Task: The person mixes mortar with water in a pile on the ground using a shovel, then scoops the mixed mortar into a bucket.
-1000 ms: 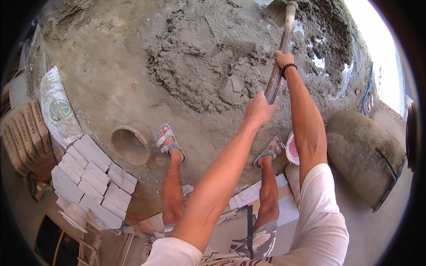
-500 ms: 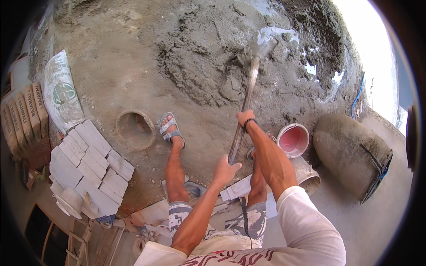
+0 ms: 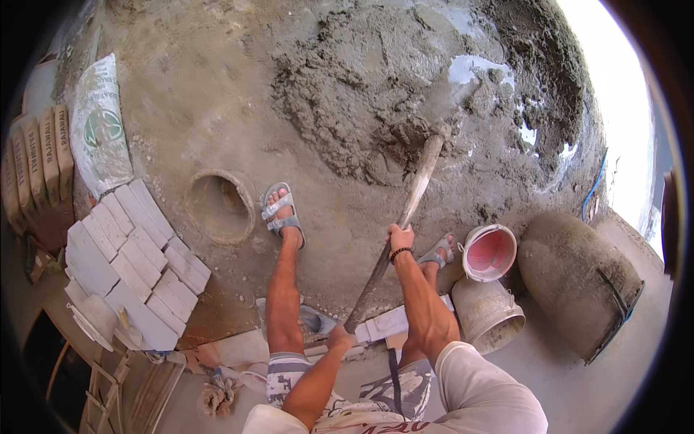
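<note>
The long, rounded wooden tool handle (image 3: 417, 189) slants across the middle of the view, its far end at the near edge of the broad heap of wet grey mortar (image 3: 354, 79). The right hand (image 3: 401, 239), a dark beaded bracelet (image 3: 400, 253) at its wrist, is wrapped around the shaft partway down; the left hand (image 3: 340, 338) grips near its lower end. The step in hand looks like dragging or turning the mix; another stroke would call for both grips staying firm and the head lifting free of the mortar (heavy, by the look of it). A white bucket with a pink inside (image 3: 488, 253) stands near the right foot. The tool's blade is hidden by mortar, the left fingers are hard to make out, and glare whitens the puddle (image 3: 466, 69).
</note>
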A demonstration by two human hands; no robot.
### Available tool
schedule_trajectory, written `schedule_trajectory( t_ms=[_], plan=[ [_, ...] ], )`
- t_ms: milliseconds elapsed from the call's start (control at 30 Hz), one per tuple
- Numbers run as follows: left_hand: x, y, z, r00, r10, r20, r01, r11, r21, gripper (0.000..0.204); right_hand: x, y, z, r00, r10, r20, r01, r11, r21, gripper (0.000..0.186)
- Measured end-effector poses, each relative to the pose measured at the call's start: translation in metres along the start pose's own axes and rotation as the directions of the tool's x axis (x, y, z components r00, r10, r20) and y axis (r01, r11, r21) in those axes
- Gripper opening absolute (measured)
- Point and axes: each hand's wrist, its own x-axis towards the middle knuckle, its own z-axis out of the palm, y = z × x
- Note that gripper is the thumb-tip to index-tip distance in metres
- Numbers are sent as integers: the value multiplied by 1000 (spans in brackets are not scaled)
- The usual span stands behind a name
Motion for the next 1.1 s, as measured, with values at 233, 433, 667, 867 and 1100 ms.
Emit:
schedule_trajectory(
  t_ms=[233,433,667,867,1100],
  plan=[
    [21,-36,28,993,-27,-116,21,998,-59,38,-99,-24,-45,996,-86,27,73,942,328,25],
    [2,29,-25,907,325,-268,-357,931,-80,41,-97,-117,-50,943,-327,-64,331,898,290,20],
    [-44,26,6,986,151,75,-143,985,-97,43,53,-1,-40,989,-51,-141,-22,883,-469,23],
    [-64,10,-16,988,107,107,-89,982,-165,43,-11,13,-20,999,-19,-32,12,978,-209,17],
    [-50,184,-104,805,581,-123,-594,789,-158,42,106,-176,-88,975,-221,-30,220,975,-13,17]
  ],
)
